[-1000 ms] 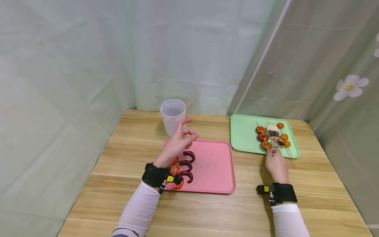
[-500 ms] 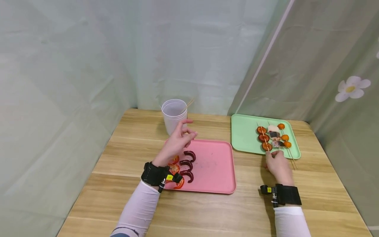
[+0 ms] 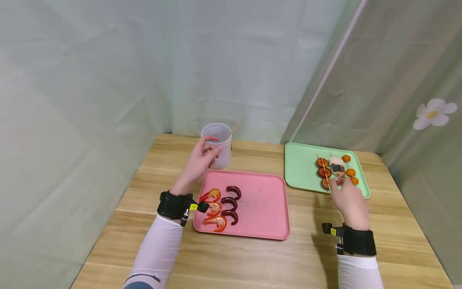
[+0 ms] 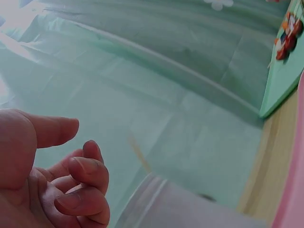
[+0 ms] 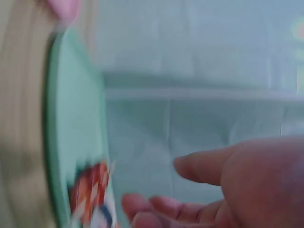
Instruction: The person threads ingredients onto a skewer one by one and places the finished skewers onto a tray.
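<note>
My right hand [image 3: 348,200] is over the front edge of the green tray [image 3: 301,164], its thumb and fingers apart with nothing between them in the right wrist view. Beside its fingertips lies a skewer of round reddish-brown slices [image 3: 324,173]. To the right on that tray are a skewer with white and dark pieces [image 3: 337,164] and one with orange balls [image 3: 350,172], both partly covered by the hand. My left hand [image 3: 197,162], fingers loosely bent and holding nothing, hovers in front of the white bucket [image 3: 222,156]. Thin bamboo sticks [image 3: 234,130] poke out of the bucket.
A pink tray [image 3: 261,204] lies mid-table, bearing several orange-red shrimp [image 3: 215,222] at its left and dark curled tentacle pieces [image 3: 229,203] beside them. Wooden tabletop [image 3: 252,261] extends around both trays. Curtains [image 3: 231,72] hang behind the table and at its sides.
My right hand has come away from the skewer of round slices, toward the front right. My left hand has shifted left and back, uncovering the shrimp. The head view has shifted slightly.
</note>
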